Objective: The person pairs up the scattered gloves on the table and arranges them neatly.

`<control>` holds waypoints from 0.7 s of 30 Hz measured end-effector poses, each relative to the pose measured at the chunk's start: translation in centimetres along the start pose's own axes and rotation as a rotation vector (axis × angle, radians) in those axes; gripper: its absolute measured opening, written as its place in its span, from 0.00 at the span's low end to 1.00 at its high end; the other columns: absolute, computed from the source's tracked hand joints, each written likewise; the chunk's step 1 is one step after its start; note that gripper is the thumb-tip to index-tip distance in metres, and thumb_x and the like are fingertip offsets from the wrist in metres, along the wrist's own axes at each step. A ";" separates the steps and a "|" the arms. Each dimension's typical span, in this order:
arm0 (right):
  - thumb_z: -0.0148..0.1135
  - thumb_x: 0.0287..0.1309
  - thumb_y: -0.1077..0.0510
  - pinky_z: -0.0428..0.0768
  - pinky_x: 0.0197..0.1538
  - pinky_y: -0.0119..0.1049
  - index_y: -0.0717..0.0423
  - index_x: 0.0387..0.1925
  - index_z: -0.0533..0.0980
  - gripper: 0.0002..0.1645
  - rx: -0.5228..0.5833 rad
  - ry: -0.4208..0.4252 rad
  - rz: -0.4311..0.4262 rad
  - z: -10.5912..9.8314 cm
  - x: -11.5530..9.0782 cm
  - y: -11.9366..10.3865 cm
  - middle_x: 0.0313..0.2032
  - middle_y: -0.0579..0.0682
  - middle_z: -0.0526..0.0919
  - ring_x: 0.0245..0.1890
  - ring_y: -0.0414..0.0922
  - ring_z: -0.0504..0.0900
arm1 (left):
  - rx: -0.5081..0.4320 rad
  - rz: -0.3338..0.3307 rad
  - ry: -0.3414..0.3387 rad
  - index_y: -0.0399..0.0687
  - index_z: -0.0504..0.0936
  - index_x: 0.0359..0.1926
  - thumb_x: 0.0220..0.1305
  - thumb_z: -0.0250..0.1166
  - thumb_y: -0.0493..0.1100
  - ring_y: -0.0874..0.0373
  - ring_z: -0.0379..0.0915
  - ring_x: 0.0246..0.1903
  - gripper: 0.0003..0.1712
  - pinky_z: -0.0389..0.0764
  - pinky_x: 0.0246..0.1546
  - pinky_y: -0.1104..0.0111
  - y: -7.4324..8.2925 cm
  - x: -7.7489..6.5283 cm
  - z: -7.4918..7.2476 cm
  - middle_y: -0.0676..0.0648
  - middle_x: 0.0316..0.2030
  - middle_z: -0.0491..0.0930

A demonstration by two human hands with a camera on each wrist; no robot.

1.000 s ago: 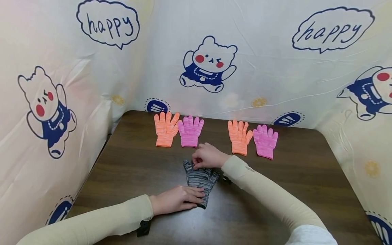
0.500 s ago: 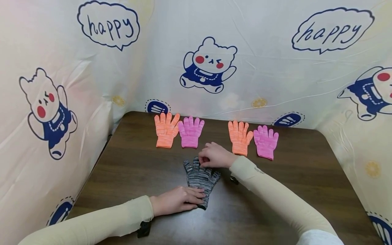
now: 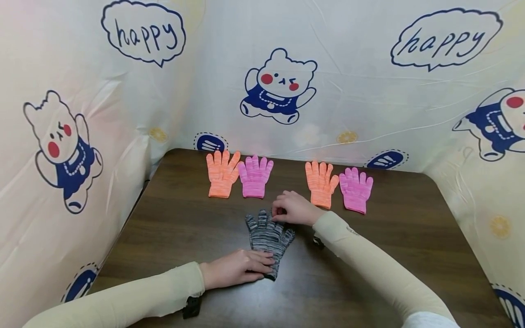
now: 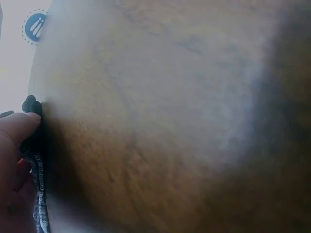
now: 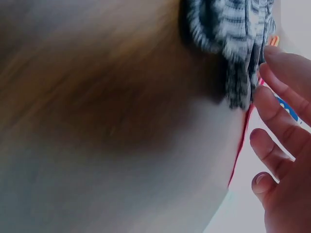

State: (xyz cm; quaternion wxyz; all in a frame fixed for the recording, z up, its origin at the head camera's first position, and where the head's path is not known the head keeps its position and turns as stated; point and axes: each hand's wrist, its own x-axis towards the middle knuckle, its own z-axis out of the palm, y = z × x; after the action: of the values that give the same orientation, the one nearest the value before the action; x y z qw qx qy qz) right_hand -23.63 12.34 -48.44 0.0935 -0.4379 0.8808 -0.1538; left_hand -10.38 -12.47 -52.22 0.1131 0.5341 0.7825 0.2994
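Outspread grey-and-black striped glove (image 3: 266,239), left fingers (image 3: 260,260) straight across its cuff (image 3: 272,276), right fingers (image 5: 279,116) bent, pinch unclear

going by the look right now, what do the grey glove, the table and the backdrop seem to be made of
Grey glove: seemingly knitted yarn, soft and matte, given its streaky, ridged rows.
Table: brown wood or a wood-look laminate with a slight sheen; the grain alone can't settle which.
Backdrop: probably thin fabric or plastic sheeting, judging by its creases.
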 end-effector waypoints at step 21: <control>0.70 0.67 0.45 0.73 0.41 0.37 0.46 0.40 0.82 0.11 0.024 0.008 0.172 0.6 -1.6 1.6 0.30 0.40 0.79 0.35 0.42 0.71 | 0.019 0.011 0.014 0.47 0.86 0.61 0.75 0.65 0.42 0.54 0.70 0.71 0.17 0.73 0.69 0.61 0.0 0.1 0.0 0.49 0.65 0.80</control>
State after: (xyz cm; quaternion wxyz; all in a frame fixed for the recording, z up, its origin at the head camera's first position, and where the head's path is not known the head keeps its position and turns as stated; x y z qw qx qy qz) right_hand -23.65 14.41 -49.50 0.1079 -0.3588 0.9137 -0.1574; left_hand -10.39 -12.38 -52.23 0.1010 0.5373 0.7831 0.2964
